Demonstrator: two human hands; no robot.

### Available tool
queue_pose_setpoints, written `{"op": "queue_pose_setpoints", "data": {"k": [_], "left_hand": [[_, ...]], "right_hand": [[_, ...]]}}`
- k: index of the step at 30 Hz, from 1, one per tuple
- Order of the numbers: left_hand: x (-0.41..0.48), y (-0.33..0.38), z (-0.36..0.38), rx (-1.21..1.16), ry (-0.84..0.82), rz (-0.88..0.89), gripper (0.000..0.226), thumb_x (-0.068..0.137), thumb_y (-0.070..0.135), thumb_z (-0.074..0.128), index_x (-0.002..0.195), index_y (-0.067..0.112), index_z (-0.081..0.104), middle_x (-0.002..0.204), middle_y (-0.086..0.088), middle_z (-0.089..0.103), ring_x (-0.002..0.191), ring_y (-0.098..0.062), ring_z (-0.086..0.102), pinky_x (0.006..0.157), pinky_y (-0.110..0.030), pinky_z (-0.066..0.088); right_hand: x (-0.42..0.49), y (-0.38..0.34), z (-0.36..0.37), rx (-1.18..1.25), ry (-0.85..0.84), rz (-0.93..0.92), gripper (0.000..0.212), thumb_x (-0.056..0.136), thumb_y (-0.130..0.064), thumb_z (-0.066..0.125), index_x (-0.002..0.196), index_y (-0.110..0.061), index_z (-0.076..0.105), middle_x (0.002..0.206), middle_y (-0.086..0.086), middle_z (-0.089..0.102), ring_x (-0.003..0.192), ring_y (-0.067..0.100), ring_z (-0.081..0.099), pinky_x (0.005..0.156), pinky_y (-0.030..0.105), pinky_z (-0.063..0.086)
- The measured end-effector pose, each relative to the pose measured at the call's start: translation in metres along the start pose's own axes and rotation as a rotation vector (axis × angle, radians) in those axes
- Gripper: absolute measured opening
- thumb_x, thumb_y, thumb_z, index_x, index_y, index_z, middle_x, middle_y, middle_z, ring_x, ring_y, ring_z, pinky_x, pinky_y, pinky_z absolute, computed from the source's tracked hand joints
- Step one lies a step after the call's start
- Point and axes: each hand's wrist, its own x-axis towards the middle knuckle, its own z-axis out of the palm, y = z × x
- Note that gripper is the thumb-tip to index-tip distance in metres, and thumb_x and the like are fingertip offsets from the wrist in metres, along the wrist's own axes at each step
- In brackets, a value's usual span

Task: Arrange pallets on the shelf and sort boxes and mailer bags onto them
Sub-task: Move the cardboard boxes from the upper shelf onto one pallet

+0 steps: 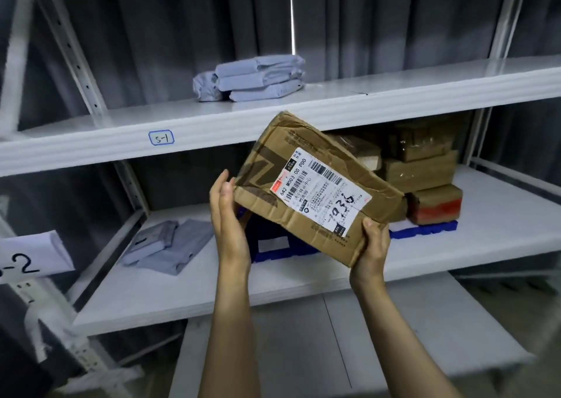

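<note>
I hold a crumpled brown cardboard box (306, 185) with a white shipping label, tilted in front of the middle shelf. My left hand (226, 215) grips its left end, and my right hand (372, 245) grips its lower right corner. Under and behind the box lies a blue pallet (425, 229) on the middle shelf (212, 282), carrying a stack of several taped brown boxes (425, 169) at the right. Grey mailer bags (167, 245) lie loose on the same shelf at the left. More grey mailer bags (255, 78) are stacked on the upper shelf (121, 142).
The upper shelf edge bears a small label reading S-1 (161, 138). A white paper tag (30, 255) hangs at the left on a neighbouring rack. White perforated uprights (76, 57) frame the shelves. A lower shelf board (303, 337) lies below my forearms.
</note>
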Motion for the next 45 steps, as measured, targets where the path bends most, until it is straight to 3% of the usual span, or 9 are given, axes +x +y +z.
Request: {"op": "queue_pose_setpoints", "data": {"k": [5,8,15,21,26,36,39,43,45], "left_hand": [[-0.024,-0.028,-0.023,0.024,-0.018,-0.141,0.076,0.071,0.064,0.055,0.129,0.015,0.055,0.124,-0.006,0.064,0.114,-0.016,0.06,0.095,-0.043,0.05],[-0.03,-0.048,-0.038,0.037,-0.078,-0.228,0.072,0.068,0.057,0.059,0.127,0.016,0.054,0.124,-0.008,0.063,0.113,-0.02,0.061,0.086,-0.042,0.055],[-0.041,-0.078,-0.057,0.015,-0.179,-0.491,0.067,0.076,0.042,0.055,0.138,0.02,0.046,0.126,-0.013,0.063,0.1,-0.028,0.068,0.09,-0.045,0.052],[-0.047,-0.091,-0.07,0.095,-0.256,-0.619,0.09,0.055,0.05,0.07,0.138,0.023,0.047,0.122,-0.005,0.066,0.106,-0.028,0.066,0.088,-0.045,0.052],[-0.058,-0.097,-0.062,0.102,-0.231,-0.589,0.055,0.083,0.051,0.056,0.135,0.035,0.05,0.123,0.008,0.066,0.112,-0.014,0.063,0.089,-0.04,0.051],[-0.078,-0.111,-0.042,0.108,-0.223,-0.669,0.047,0.088,0.058,0.045,0.13,0.039,0.051,0.123,0.014,0.065,0.113,-0.008,0.062,0.101,-0.038,0.047],[-0.076,-0.108,-0.037,0.178,-0.181,-0.641,0.062,0.071,0.072,0.054,0.127,0.044,0.051,0.124,0.014,0.064,0.113,-0.011,0.061,0.097,-0.04,0.05],[-0.068,-0.106,-0.025,0.233,-0.052,-0.643,0.108,0.043,0.089,0.064,0.131,0.027,0.051,0.12,0.005,0.067,0.105,-0.014,0.065,0.085,-0.035,0.054],[-0.073,-0.105,-0.014,0.202,-0.015,-0.682,0.106,0.043,0.087,0.063,0.128,0.024,0.053,0.116,0.002,0.068,0.101,-0.017,0.067,0.072,-0.032,0.056]], "right_hand": [[0.001,0.0,-0.021,-0.149,-0.083,0.021,0.046,0.07,-0.04,0.06,0.108,-0.015,0.058,0.098,-0.001,0.067,0.09,0.008,0.063,0.077,0.02,0.051],[0.005,0.0,-0.03,-0.186,-0.049,0.055,0.054,0.072,-0.041,0.061,0.116,-0.01,0.059,0.105,0.0,0.067,0.094,0.009,0.063,0.077,0.023,0.051],[0.005,-0.004,-0.034,-0.266,-0.075,0.075,0.058,0.069,-0.039,0.062,0.123,-0.018,0.059,0.111,-0.007,0.065,0.097,0.003,0.063,0.077,0.023,0.053],[0.005,-0.001,-0.036,-0.333,-0.198,0.082,0.051,0.069,-0.046,0.065,0.12,-0.041,0.058,0.128,-0.009,0.058,0.121,0.019,0.054,0.099,0.044,0.047],[0.002,-0.004,-0.032,-0.385,-0.243,0.036,0.052,0.066,-0.038,0.062,0.117,-0.029,0.061,0.121,-0.006,0.061,0.115,0.021,0.055,0.09,0.038,0.05],[0.018,-0.008,-0.035,-0.41,-0.237,0.085,0.055,0.058,-0.028,0.058,0.109,-0.013,0.068,0.101,0.001,0.068,0.096,0.015,0.059,0.076,0.024,0.046],[0.019,-0.01,-0.047,-0.378,-0.197,0.175,0.055,0.06,-0.029,0.059,0.113,-0.018,0.066,0.107,0.002,0.065,0.098,0.016,0.059,0.076,0.027,0.047],[0.012,0.0,-0.063,-0.269,-0.058,0.329,0.064,0.065,-0.04,0.061,0.127,-0.024,0.057,0.121,0.004,0.061,0.108,0.019,0.058,0.075,0.031,0.049],[0.007,0.005,-0.063,-0.254,-0.03,0.388,0.077,0.062,-0.047,0.068,0.135,-0.028,0.048,0.126,0.002,0.06,0.116,0.019,0.056,0.082,0.037,0.052]]}}
